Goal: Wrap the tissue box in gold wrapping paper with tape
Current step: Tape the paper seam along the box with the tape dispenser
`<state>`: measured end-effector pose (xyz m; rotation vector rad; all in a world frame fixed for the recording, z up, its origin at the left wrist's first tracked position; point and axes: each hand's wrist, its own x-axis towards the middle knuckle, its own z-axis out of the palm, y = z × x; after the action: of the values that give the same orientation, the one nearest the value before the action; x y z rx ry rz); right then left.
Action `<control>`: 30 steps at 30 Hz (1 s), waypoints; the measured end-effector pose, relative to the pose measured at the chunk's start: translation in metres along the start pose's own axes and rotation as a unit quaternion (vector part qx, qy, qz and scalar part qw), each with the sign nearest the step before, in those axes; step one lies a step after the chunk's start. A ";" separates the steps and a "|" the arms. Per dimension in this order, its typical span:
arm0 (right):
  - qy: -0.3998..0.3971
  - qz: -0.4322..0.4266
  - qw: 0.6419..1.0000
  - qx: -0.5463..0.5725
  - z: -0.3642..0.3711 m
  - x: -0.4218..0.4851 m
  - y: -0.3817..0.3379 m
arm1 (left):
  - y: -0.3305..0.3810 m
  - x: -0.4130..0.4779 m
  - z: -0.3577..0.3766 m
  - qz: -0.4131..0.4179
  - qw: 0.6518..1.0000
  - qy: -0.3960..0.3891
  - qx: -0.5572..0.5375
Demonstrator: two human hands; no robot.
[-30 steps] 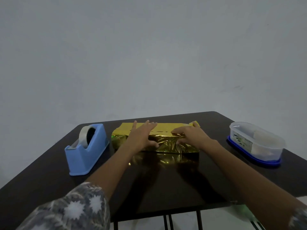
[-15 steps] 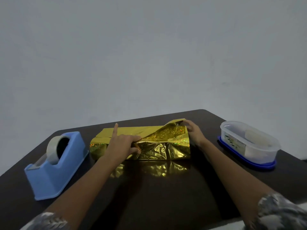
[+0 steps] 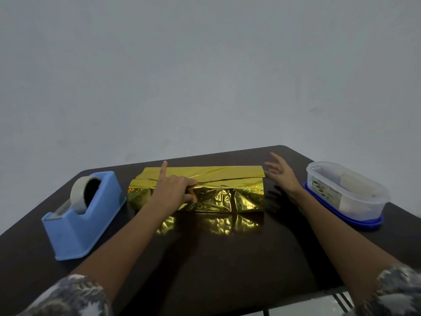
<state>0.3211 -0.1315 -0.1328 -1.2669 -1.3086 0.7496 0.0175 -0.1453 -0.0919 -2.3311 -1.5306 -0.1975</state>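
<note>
The tissue box is fully covered by gold wrapping paper (image 3: 227,192) and lies lengthwise in the middle of the dark table (image 3: 216,258). My left hand (image 3: 175,190) rests on its top left part, index finger stretched out, the other fingers and thumb curled and pinching the paper at the overlapping seam. My right hand (image 3: 281,173) hovers just off the box's right end, fingers spread, touching nothing. A blue tape dispenser (image 3: 84,215) with a roll of tape stands to the left of the box.
A clear plastic container (image 3: 346,192) on a blue lid stands at the table's right edge. A plain grey wall rises behind the table. The table's front edge runs close to my forearms.
My right hand has let go of the lifted paper corner at the right end and moved off to the side. The paper now lies flat on top. My left hand stays on the seam.
</note>
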 end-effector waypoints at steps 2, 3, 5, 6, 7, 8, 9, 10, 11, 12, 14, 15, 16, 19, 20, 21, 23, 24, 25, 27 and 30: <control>-0.064 -0.029 0.997 -0.039 0.008 0.002 -0.003 | 0.001 0.000 0.000 -0.005 1.000 -0.002 -0.003; -0.067 -0.037 0.995 -0.058 0.012 0.003 -0.003 | 0.001 0.000 0.000 -0.007 1.000 -0.003 -0.008; -0.013 -0.039 0.996 -0.084 0.017 0.004 -0.003 | 0.002 -0.002 0.001 -0.011 1.000 -0.001 -0.015; 0.034 -0.028 0.995 -0.088 0.016 0.005 -0.004 | 0.003 -0.004 0.001 -0.013 1.000 0.003 -0.015; 0.085 -0.016 0.993 -0.082 0.014 0.005 -0.008 | 0.005 -0.006 0.000 -0.018 1.000 0.007 -0.011; 0.143 -0.006 0.986 -0.086 0.012 0.005 -0.012 | 0.007 -0.008 -0.002 -0.023 1.000 0.011 -0.007; 0.193 -0.010 0.976 -0.103 0.011 0.002 -0.020 | 0.010 -0.010 -0.003 -0.029 0.999 0.017 -0.003; 0.220 -0.030 0.967 -0.128 0.013 -0.002 -0.030 | 0.012 -0.011 -0.004 -0.038 0.999 0.024 -0.005; 0.216 -0.071 0.963 -0.147 0.018 -0.009 -0.043 | 0.015 -0.013 -0.005 -0.048 0.998 0.034 -0.011; 0.171 -0.127 0.963 -0.167 0.025 -0.015 -0.055 | 0.020 -0.013 -0.004 -0.058 0.997 0.045 -0.018; 0.010 -0.222 0.939 -0.264 0.044 -0.027 -0.074 | 0.031 -0.012 -0.003 -0.081 0.995 0.059 -0.022; -0.069 -0.238 0.904 -0.349 0.056 -0.031 -0.079 | 0.037 -0.012 -0.003 -0.093 0.994 0.059 -0.019; -0.128 -0.234 0.860 -0.435 0.066 -0.033 -0.080 | 0.041 -0.013 -0.004 -0.100 0.993 0.060 -0.013; -0.204 -0.178 0.788 -0.553 0.087 -0.038 -0.075 | 0.045 -0.017 -0.004 -0.092 0.993 0.067 -0.010; -0.210 -0.169 0.794 -0.544 0.090 -0.042 -0.074 | 0.042 -0.021 -0.003 -0.086 0.994 0.068 -0.020; -0.208 -0.170 0.806 -0.527 0.091 -0.045 -0.071 | 0.039 -0.025 -0.004 -0.082 0.994 0.069 -0.037; -0.187 -0.190 0.818 -0.510 0.095 -0.052 -0.068 | 0.027 -0.034 -0.008 -0.075 0.992 0.068 -0.073; -0.175 -0.202 0.818 -0.510 0.096 -0.055 -0.066 | 0.019 -0.038 -0.012 -0.067 0.993 0.062 -0.078; -0.164 -0.208 0.818 -0.510 0.097 -0.057 -0.065 | 0.011 -0.042 -0.015 -0.055 0.994 0.047 -0.079; -0.152 -0.209 0.819 -0.512 0.098 -0.061 -0.066 | -0.006 -0.048 -0.019 -0.034 0.997 0.003 -0.070; -0.152 -0.205 0.821 -0.511 0.100 -0.066 -0.068 | -0.029 -0.055 -0.018 -0.026 0.997 -0.030 -0.065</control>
<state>0.1972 -0.1854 -0.1049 -1.6001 -2.3136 -0.1560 -0.0301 -0.1887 -0.0854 -2.4191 -1.6541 -0.2478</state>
